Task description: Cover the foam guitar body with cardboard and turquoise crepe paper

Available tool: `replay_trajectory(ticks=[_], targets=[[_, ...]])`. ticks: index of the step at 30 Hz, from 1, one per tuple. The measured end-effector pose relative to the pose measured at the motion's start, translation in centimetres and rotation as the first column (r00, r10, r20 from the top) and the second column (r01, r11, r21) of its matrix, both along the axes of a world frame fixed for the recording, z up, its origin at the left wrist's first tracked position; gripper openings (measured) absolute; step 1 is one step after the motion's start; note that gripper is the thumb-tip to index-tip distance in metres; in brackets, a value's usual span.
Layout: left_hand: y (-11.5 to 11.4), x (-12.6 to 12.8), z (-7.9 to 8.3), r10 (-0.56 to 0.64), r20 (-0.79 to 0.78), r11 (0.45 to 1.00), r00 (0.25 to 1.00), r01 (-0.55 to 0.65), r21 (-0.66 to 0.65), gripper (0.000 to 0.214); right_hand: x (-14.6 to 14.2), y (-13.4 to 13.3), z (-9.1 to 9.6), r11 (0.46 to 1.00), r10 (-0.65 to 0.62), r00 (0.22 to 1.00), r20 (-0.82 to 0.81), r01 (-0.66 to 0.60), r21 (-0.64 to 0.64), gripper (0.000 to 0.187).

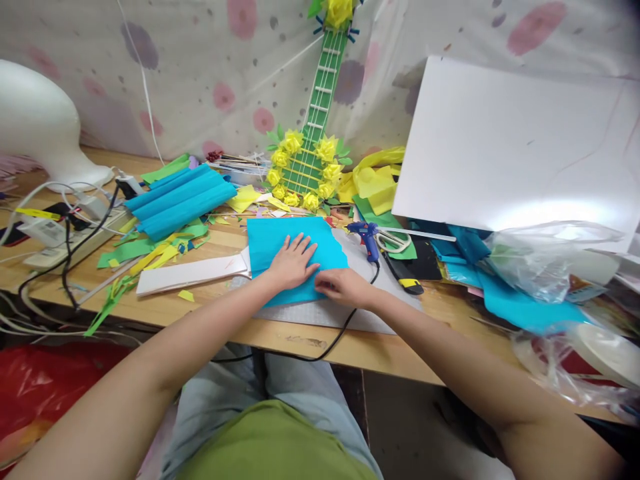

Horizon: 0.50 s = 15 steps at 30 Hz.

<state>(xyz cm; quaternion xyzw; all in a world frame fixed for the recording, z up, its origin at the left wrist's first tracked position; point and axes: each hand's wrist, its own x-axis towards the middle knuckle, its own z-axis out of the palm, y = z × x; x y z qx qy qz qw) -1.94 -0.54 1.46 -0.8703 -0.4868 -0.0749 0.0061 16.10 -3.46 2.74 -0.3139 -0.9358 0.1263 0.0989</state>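
Plainly, nearest is the olive-green top (pixel 275 443), then the table's front edge (pixel 295 340), a black cord looping over it. Just past that, a sheet of blue crepe paper (pixel 263 250) lies on a pale grey mat (pixel 383 317). The left hand (pixel 294 261) rests open on the paper, fingers spread; the right hand (pixel 339 285) is curled at its right-hand edge, and whether it pinches the paper I cannot tell. A white card strip (pixel 193 275) extends left from the sheet; a blue glue gun (pixel 369 241) and a yellow-and-black utility knife (pixel 411 286) lie to the right. Print on the white charger (pixel 47 235) at far left is too small to read; a printed patch under clear plastic at right is blurred. Behind stands a green paper guitar (pixel 324 87) ringed with yellow flowers, before a spotted sheet (pixel 175 80).
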Motion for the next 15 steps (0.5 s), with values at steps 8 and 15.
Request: replay_trajectory(ticks=[8,15], targets=[[-0.2,-0.1,-0.3,-0.008,-0.022,0.998,1.000,0.010,0.063,0.053,-0.7,2.3,-3.1,0.964,-0.057,0.971,-0.231,0.114,0.240,0.092],[-0.3,0.1,-0.3,0.000,-0.035,0.999,0.999,0.001,0.054,0.057,-0.2,3.0,-4.5,0.984,-0.049,0.985,-0.165,0.076,0.161,0.116]])
